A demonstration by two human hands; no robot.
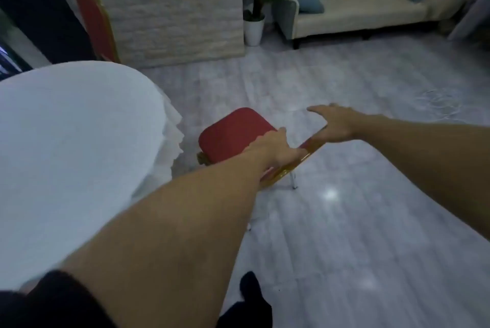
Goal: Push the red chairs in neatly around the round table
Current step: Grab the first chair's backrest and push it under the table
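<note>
A round table (66,126) under a white cloth fills the left side. A red chair (233,134) with a gold frame stands to its right, a short gap away, its seat facing the table. My left hand (275,147) is closed over the top of the chair's backrest. At the far end of that backrest my right hand (336,123) rests with its fingers spread flat. A second red chair (95,22) stands behind the table, close to the back wall.
A pale stone-faced wall block (169,9) rises behind the table. A potted plant (254,25) and a cream sofa (366,6) with blue cushions stand at the back right. Grey glossy floor (371,195) spreads to the right. My dark shoe (252,288) shows below.
</note>
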